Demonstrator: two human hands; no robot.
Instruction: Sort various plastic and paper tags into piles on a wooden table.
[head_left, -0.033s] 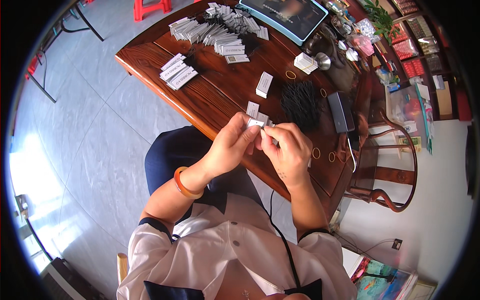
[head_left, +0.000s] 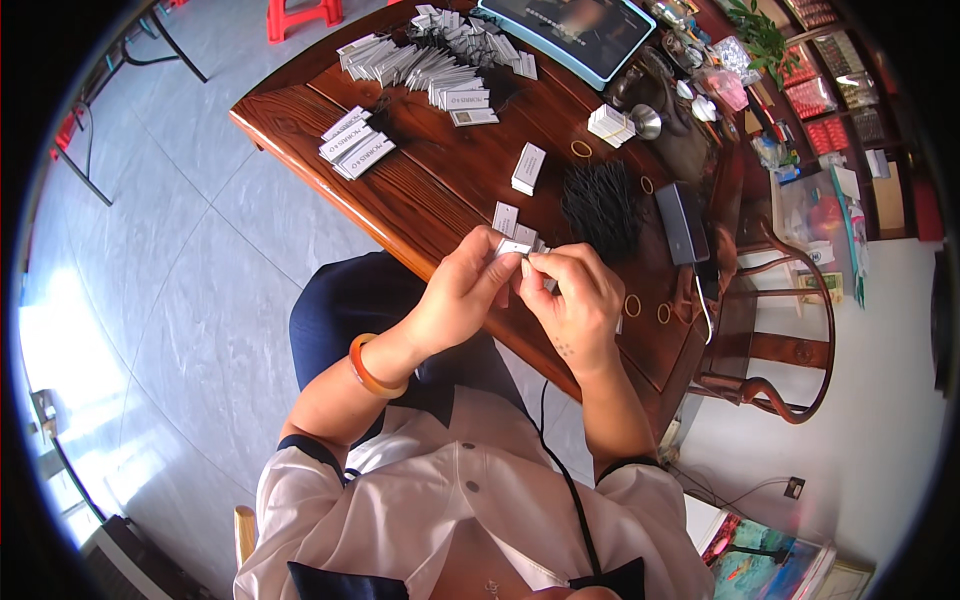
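Both hands meet over the near edge of the wooden table [head_left: 440, 190], just above the lap. Left hand [head_left: 455, 295] has its fingers curled closed around a small white card tag [head_left: 515, 247]; only the tag's top edge shows, the rest is buried in the grip. Right hand [head_left: 575, 300] pinches at the same tag, thumb and forefinger tips together at its right end; can't tell whether something thin is held between them, too small to resolve. Orange bangle [head_left: 372, 372] on the left wrist. Two more loose white tags [head_left: 506, 217] lie on the table right behind the hands, partly blocked by the fingers. Beyond them, a pile of thin black strings [head_left: 600, 205], individual strands not separable. One stack of tags [head_left: 528, 167] stands alone mid-table; a fanned stack [head_left: 352, 147] sits near the left corner and a big heap [head_left: 435, 55] at the far edge, count unreadable. Tan rubber bands [head_left: 632, 305] scattered at right. Dark flat box [head_left: 682, 222] beside the strings. Tablet [head_left: 570, 30] at top is cut by the frame edge, screen blurred. Clutter at top right is too distorted to identify.
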